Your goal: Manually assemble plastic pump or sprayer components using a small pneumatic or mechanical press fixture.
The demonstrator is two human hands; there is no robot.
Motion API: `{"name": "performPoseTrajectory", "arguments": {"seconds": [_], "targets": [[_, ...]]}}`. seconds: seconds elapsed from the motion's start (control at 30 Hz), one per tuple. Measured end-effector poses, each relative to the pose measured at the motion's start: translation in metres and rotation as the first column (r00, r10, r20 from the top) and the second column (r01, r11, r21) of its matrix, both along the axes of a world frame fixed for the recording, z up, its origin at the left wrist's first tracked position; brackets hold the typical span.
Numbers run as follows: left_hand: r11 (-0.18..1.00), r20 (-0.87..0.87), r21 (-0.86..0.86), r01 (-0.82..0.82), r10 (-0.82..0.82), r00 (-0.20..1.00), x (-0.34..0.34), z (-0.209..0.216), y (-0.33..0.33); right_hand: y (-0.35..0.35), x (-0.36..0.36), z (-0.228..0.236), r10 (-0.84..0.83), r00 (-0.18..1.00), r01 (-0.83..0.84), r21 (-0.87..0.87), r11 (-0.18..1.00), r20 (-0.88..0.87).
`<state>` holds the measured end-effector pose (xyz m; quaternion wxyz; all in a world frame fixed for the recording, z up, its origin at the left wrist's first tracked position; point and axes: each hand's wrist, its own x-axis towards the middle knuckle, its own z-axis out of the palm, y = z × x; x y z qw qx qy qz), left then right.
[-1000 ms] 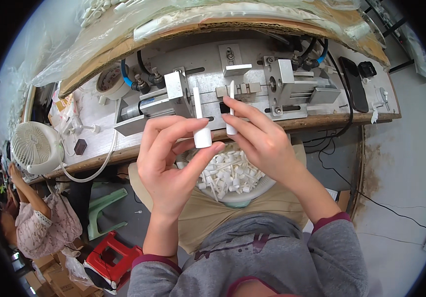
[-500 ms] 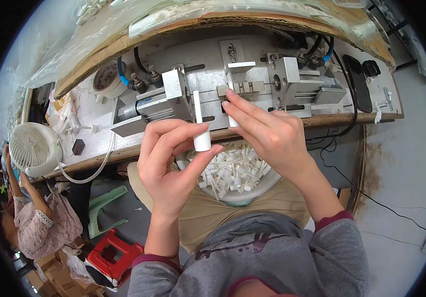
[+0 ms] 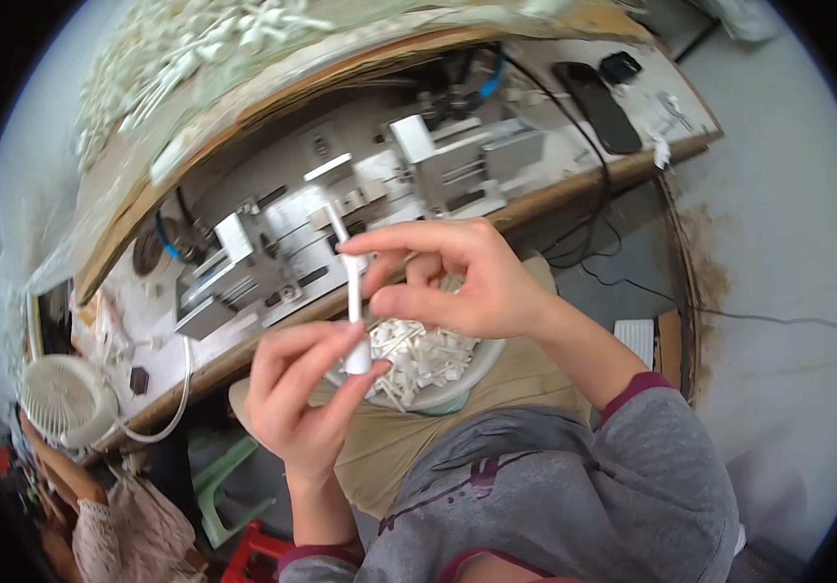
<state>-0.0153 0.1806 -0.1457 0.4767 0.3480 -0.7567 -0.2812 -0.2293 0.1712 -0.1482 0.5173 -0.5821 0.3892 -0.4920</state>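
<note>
Between the fingertips and thumb of my left hand (image 3: 304,394) a white ribbed cap with a thin stem (image 3: 356,352) is pinched, its stem pointing up. My right hand (image 3: 462,277) is beside it, index finger stretched across near the stem's top. A second white stem (image 3: 337,222) rises past that fingertip. Its lower end shows partly behind the index finger and seems held between the fingers. Below my hands, a tub (image 3: 482,361) on my lap holds many white caps and sticks. Behind them stands a metal clamping fixture (image 3: 350,201) with small beige blocks.
Metal slide units stand left (image 3: 234,272) and right (image 3: 457,160) of the fixture on the bench. A plastic-covered cardboard shelf (image 3: 244,107) overhangs it. A white fan (image 3: 64,398) stands left, a black phone (image 3: 598,107) far right. Another person's sleeve (image 3: 132,525) shows at lower left.
The view has swung, so the bench appears tilted and shifted left. My right hand has drawn back from the fixture toward the left hand's piece. The left hand keeps its pinch.
</note>
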Motion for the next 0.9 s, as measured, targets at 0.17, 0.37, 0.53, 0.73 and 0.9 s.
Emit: {"name": "performPoseTrajectory", "arguments": {"seconds": [0.17, 0.37, 0.53, 0.73, 0.9], "targets": [[0.986, 0.079, -0.061, 0.153, -0.148, 0.986, -0.039, -0.003, 0.014, 0.030, -0.032, 0.012, -0.071, 0.956, -0.001, 0.243, 0.970, 0.286], [0.973, 0.037, -0.120, 0.198, -0.195, 0.980, -0.055, -0.006, 0.015, 0.025, -0.165, 0.034, -0.879, 0.471, 0.813, -0.349, 0.465, -0.075], [0.979, 0.092, -0.047, 0.201, -0.196, 0.976, -0.051, -0.017, 0.021, -0.025, -0.312, 0.015, -0.794, -0.115, 0.548, -0.705, 0.451, -0.597], [0.984, 0.189, -0.095, 0.151, -0.131, 0.973, -0.033, -0.026, 0.024, -0.053, -0.345, -0.011, -0.498, -0.142, 0.569, -0.482, 0.666, -0.856], [0.998, 0.131, 0.003, 0.068, -0.068, 0.989, -0.015, -0.036, 0.027, -0.042, -0.336, 0.007, -0.587, -0.199, 0.654, -0.553, 0.516, -0.785]]}}
